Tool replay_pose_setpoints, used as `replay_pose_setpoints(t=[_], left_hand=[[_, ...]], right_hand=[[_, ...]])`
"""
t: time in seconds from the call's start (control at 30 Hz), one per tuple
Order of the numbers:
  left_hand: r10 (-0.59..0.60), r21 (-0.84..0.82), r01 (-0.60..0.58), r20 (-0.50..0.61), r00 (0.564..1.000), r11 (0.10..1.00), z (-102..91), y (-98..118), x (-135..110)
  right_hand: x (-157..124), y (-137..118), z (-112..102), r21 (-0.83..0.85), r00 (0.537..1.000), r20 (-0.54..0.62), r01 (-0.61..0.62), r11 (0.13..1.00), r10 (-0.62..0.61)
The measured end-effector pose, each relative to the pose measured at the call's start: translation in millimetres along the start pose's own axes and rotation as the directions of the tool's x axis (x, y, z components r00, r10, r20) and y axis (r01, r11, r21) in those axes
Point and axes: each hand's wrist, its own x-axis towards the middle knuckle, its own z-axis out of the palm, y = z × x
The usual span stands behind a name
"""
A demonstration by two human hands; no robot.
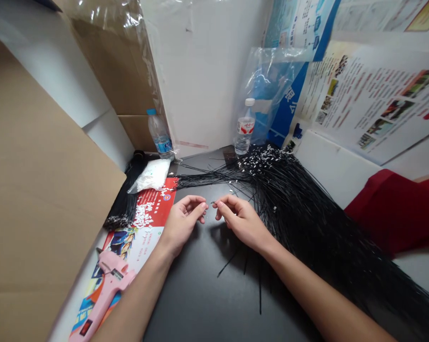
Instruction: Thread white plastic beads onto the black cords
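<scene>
My left hand (183, 221) and my right hand (242, 222) face each other over the dark tabletop (196, 294), fingertips a small gap apart. Between the right thumb and forefinger is the dark end of a thin black wire (213, 203); most of it is hidden by the hand. The left thumb and forefinger are pinched together, and whatever they hold is too small to make out. Right of my hands lies a large heap of black wires (307, 223), many tipped with small white connectors (266, 159). Loose white connectors (141, 216) are scattered on a red printed sheet (161, 209) at the left.
A pink glue gun (109, 278) lies at the left, beside a large cardboard panel (40, 180). A plastic bag of white pieces (153, 175), another black wire bundle (125, 199), a blue-capped bottle (160, 137) and a white-capped bottle (245, 128) stand or lie farther back.
</scene>
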Motion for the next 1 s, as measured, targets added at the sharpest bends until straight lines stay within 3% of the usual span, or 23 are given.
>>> replay_pose_setpoints(t=[0.53,0.83,0.93,1.0], left_hand=[[0.06,0.002,-0.06,0.045,0.997,0.998,3.8,3.4,-2.1],[0.074,-0.008,-0.074,0.022,0.997,0.997,3.7,2.3,-2.0],[0.095,0.011,-0.095,-0.028,0.995,0.995,5.5,0.8,-1.4],[0.118,0.03,-0.116,-0.071,0.991,0.993,7.5,-0.4,-1.2]], right_hand=[[-2.8,2.5,5.5,-0.005,0.997,0.074,0.002,1.0,-0.001],[-3.3,7.8,6.8,0.11,0.988,0.154,-0.005,0.994,-0.012],[-3.6,10.5,9.7,0.059,0.992,0.124,0.004,0.998,-0.012],[-3.8,10.9,13.1,-0.033,0.999,0.026,0.042,0.999,-0.041]])
